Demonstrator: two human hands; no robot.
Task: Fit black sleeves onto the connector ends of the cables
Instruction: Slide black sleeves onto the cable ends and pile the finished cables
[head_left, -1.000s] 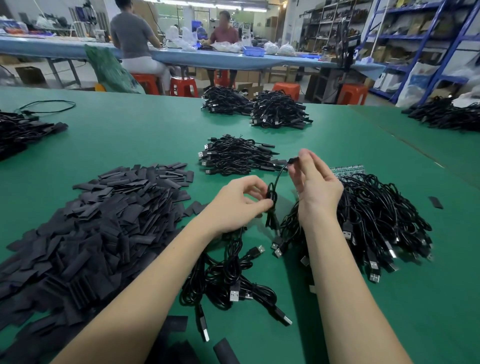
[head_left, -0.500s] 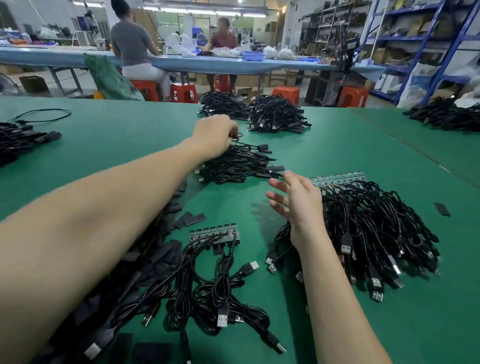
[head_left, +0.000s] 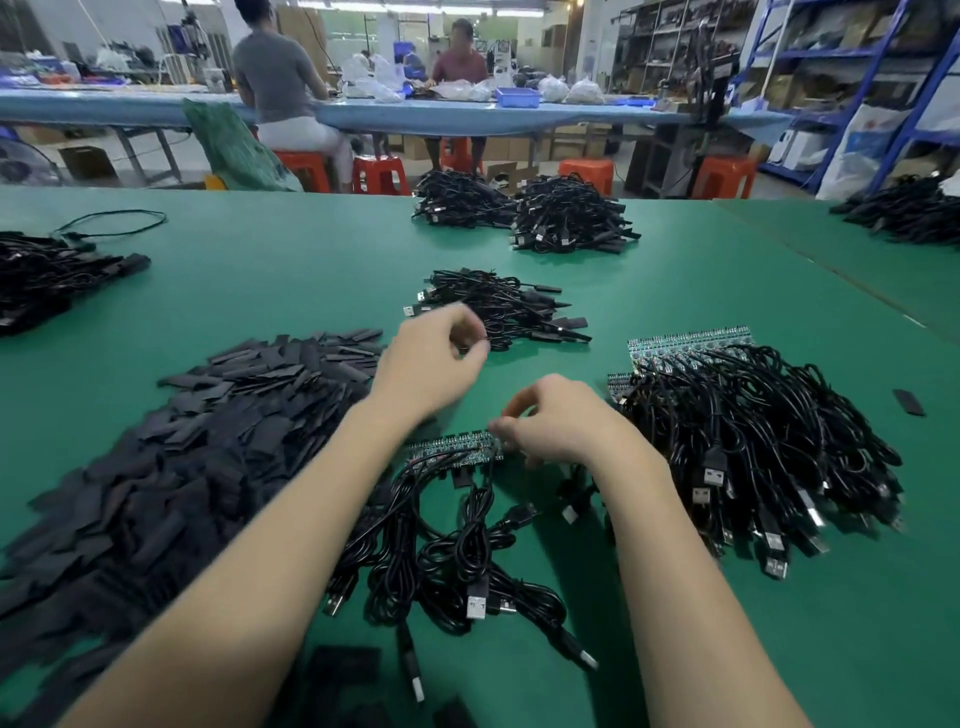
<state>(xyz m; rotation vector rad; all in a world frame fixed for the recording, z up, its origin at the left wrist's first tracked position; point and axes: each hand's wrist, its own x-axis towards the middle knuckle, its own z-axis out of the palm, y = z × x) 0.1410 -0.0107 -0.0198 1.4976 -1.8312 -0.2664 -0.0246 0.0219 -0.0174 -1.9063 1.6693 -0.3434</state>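
My left hand (head_left: 431, 364) hovers loosely curled, empty, over the green table (head_left: 291, 280). My right hand (head_left: 561, 423) pinches the board strip (head_left: 454, 449) of the cables (head_left: 457, 551). Sleeves (head_left: 171, 447) lie heaped left. 2 people sit at a blue bench (head_left: 467, 117) behind.

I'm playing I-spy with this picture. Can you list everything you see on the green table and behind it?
sleeves: one big pile, black, table's left
strip: one, green, with black cables, under the hands
near cables: one bunch, black, bottom middle
right heap: one, black cables on green strips, right
sleeved pile: one, black, middle
far piles: two, black, far edge
left pile: one, black, left edge
corner pile: one, black, far right
table: one, green
stools: several, orange, behind
people: two, at the blue table
shelves: blue, back right
left hand: loosely curled, holds nothing visible
right hand: pinches the strip's end
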